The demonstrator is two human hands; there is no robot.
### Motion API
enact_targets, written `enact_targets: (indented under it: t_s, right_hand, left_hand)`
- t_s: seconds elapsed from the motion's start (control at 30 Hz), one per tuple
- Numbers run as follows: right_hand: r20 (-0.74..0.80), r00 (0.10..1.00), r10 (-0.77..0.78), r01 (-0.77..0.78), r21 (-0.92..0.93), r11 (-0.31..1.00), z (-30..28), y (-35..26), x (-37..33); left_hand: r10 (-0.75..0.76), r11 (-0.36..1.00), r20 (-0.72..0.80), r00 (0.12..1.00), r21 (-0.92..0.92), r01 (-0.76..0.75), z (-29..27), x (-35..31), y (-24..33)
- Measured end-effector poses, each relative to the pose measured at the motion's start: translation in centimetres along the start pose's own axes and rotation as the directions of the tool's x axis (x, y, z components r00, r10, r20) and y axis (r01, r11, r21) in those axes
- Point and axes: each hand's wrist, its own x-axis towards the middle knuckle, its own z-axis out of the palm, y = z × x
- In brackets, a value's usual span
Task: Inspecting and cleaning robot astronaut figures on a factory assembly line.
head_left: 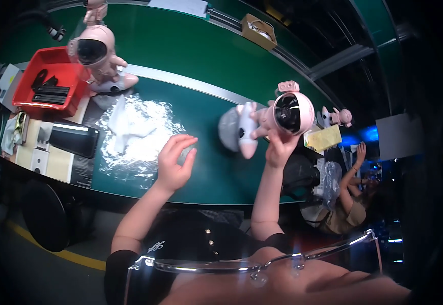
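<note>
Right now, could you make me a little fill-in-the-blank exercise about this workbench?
1. The right hand holds an astronaut figure whose visor is coloured ____.
2. The left hand is nearer the plastic bin, which is coloured ____.
3. In the picture, another astronaut stands just to the bin's ____.
4. The tabletop is coloured ____.

Missing words: black; red; right; green.

Right hand [280, 151] grips pink astronaut figure [267, 119], tilted sideways above green tabletop [216, 178]. Left hand [174, 165], thumb and fingers apart, near shiny plastic sheet [147, 112]. Red bin [43, 105] beside second astronaut [99, 65].
</note>
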Motion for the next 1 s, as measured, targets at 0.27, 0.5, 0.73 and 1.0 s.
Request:
enact_targets:
  t_s: [0.27, 0.5, 0.73, 1.0]
  right_hand:
    - [-0.13, 0.986, -0.102, 0.092, -0.08, 0.993, 3.3, 9.5, 10.5]
    - [-0.187, 0.961, -0.205, 0.163, -0.218, 0.962, 6.2, 18.6, 19.0]
    - [-0.221, 0.974, 0.052, -0.08, -0.117, 0.99, 7.4, 22.2, 20.9]
    - [0.276, 0.959, 0.064, 0.203, -0.828, 0.522, 8.4, 9.1, 13.4]
  left_hand:
    - [0.137, 0.963, 0.051, 0.989, 0.227, -0.145, -0.1, -1.3, -2.3]
    - [0.142, 0.94, 0.065, 0.988, 0.305, -0.155, -0.1, -1.2, -3.0]
    - [0.13, 0.943, 0.071, 0.989, 0.299, -0.146, -0.1, -1.0, -3.0]
    - [0.137, 0.95, 0.081, 0.987, 0.27, -0.154, 0.6, -1.4, -3.0]
